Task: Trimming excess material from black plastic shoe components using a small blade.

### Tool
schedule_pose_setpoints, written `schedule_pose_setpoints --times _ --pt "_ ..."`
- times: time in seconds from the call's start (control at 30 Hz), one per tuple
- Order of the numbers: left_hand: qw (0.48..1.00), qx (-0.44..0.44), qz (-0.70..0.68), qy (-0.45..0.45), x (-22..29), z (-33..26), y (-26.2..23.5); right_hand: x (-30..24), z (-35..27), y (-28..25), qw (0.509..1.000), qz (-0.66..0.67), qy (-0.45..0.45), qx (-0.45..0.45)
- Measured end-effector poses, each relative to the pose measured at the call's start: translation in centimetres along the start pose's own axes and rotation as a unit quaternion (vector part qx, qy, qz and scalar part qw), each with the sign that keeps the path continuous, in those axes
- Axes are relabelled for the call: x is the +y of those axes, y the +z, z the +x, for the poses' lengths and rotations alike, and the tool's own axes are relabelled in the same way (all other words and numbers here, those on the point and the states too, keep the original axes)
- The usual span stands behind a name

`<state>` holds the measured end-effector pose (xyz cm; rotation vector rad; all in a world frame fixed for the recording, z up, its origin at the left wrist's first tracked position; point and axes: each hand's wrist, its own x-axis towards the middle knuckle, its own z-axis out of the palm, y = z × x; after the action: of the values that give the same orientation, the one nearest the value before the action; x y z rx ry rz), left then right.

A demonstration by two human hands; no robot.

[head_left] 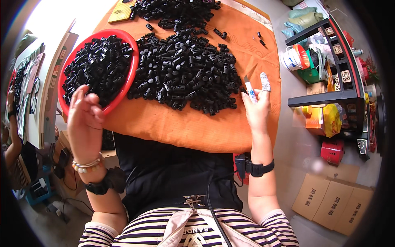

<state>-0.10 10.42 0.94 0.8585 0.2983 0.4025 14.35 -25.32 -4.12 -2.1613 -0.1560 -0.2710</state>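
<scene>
My left hand (pixel 84 119) hovers at the near rim of a red round bowl (pixel 132 70) full of small black plastic parts (pixel 98 66); its fingers are loosely curled and I cannot tell if it holds one. My right hand (pixel 257 109) rests at the right edge of a big loose heap of the same black parts (pixel 187 70) on an orange cloth (pixel 193 127). It grips a small knife-like blade (pixel 249 91), and its raised finger is wrapped in tape. Another heap of black parts (pixel 177 10) lies at the far end of the cloth.
A yellow flat object (pixel 121 11) lies at the far left of the cloth. A dark shelf unit (pixel 333 82) with bags and boxes stands on the right. Flat cardboard boxes (pixel 333 201) lie on the floor. Another person's arm (pixel 10 123) shows at far left.
</scene>
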Motion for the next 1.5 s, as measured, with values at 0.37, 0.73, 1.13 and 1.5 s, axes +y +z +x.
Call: schedule_pose_setpoints --times 0.37,0.73,1.13,1.5 --pt "0.94 -0.194 0.131 -0.25 -6.5 -3.4 9.1 -11.2 -5.1 -0.3 0.885 0.381 0.192 -0.186" --pt "0.934 -0.159 -0.058 -0.313 -7.2 -4.0 8.3 -11.4 -7.0 1.2 0.842 0.401 0.212 -0.291" --pt "0.925 -0.155 -0.111 -0.328 -7.1 -3.9 7.4 -11.5 -7.8 1.1 0.869 0.349 0.085 -0.341" --pt "0.926 -0.161 -0.105 -0.325 -6.9 -4.1 7.6 -12.1 -7.9 1.1 0.898 0.274 0.037 -0.341"
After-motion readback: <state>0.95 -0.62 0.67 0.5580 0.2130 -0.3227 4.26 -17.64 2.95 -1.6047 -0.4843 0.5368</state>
